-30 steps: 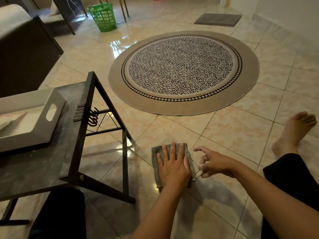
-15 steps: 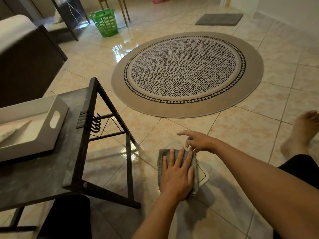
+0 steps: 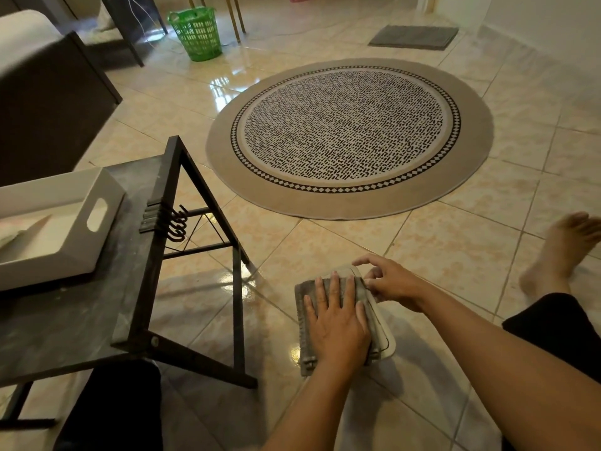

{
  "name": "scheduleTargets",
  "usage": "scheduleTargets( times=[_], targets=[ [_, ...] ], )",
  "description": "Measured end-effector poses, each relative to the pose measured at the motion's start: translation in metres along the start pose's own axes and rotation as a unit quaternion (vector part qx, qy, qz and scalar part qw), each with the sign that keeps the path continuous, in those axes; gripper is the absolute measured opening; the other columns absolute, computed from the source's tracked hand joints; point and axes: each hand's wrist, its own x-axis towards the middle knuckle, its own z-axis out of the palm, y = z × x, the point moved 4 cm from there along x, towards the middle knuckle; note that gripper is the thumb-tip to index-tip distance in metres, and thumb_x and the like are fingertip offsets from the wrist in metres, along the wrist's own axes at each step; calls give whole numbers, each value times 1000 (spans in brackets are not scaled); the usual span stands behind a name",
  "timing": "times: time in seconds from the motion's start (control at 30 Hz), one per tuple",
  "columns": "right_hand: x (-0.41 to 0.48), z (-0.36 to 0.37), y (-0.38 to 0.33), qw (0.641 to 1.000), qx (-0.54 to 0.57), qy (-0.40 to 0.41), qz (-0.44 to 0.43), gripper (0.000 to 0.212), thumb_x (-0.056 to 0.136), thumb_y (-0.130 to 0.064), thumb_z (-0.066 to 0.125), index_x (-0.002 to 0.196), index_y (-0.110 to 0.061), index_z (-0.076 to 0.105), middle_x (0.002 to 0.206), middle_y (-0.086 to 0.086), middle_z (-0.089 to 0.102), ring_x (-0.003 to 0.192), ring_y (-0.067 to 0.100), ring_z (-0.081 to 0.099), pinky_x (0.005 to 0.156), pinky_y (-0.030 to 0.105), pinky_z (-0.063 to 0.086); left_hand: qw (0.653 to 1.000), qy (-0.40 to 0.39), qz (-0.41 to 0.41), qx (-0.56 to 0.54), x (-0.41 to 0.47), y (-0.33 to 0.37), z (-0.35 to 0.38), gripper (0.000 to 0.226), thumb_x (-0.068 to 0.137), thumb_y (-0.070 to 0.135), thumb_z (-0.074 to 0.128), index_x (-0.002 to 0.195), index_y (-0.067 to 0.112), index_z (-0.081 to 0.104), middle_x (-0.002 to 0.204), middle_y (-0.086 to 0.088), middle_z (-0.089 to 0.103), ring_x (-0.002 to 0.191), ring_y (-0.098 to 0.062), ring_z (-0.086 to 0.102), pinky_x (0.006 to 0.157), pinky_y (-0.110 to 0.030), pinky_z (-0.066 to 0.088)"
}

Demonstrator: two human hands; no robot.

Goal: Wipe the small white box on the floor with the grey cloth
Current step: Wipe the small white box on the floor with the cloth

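Note:
The small white box [image 3: 386, 337] lies flat on the tiled floor in front of me, mostly covered by the folded grey cloth [image 3: 301, 304]. My left hand [image 3: 336, 323] presses flat on the cloth with its fingers spread and pointing away from me. My right hand [image 3: 393, 282] rests at the box's far right corner, fingers curled onto its edge beside the cloth. Only the box's right rim and far corner show.
A black metal-framed low table [image 3: 156, 255] stands close on the left, carrying a white tray [image 3: 81, 242]. A round patterned rug [image 3: 349, 138] lies ahead. My bare foot [image 3: 559, 252] and dark-trousered leg are at right. A green basket [image 3: 196, 34] stands far back.
My right hand has swung from the floor right of the cloth up to the box's far right corner and settled on it. My left hand stays flat on the cloth.

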Motion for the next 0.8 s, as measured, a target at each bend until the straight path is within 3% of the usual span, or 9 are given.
scheduleTargets(
  times=[0.13,0.23,0.3,0.5,0.7,0.8],
  targets=[
    [-11,-8,10,999,32,-6,6,43,93,2,58,129,-20,54,82,11,58,70,18,61,63,28,59,998,21,50,-39,5,-13,-9,60,101,54,17,155,40,-4,162,8,-22,147,-21,-28,117,-43,-15],
    [-17,-15,14,998,53,-39,19,51,90,4,60,131,-26,52,91,13,58,74,19,64,64,30,60,990,-2,140,11,1,-32,-6,59,98,62,14,150,52,-12,161,11,-23,146,-17,-31,117,-42,-16],
    [-20,-14,15,996,57,-57,24,55,89,7,61,131,-26,51,95,16,56,76,22,66,65,34,61,988,-4,153,23,-4,-38,0,59,99,64,13,148,54,-17,162,11,-24,145,-16,-34,117,-44,-18],
    [-22,-13,13,997,48,-51,25,61,85,15,55,131,-24,50,95,17,58,76,23,69,67,40,63,990,18,131,54,4,-7,4,61,100,56,11,153,42,-16,163,7,-22,147,-22,-30,117,-52,-18],
    [-20,-8,12,998,53,-34,17,63,82,15,59,132,-23,52,93,16,58,79,24,68,68,43,64,999,14,5,31,21,-2,-6,61,101,49,11,153,35,-18,164,-1,-22,147,-29,-27,118,-57,-13],
    [-16,-4,8,998,62,-33,0,57,83,13,60,128,-21,53,99,13,64,85,27,71,67,41,64,998,0,60,12,12,6,4,64,99,47,14,154,35,-17,163,1,-24,146,-26,-31,118,-53,-17]
  ],
)
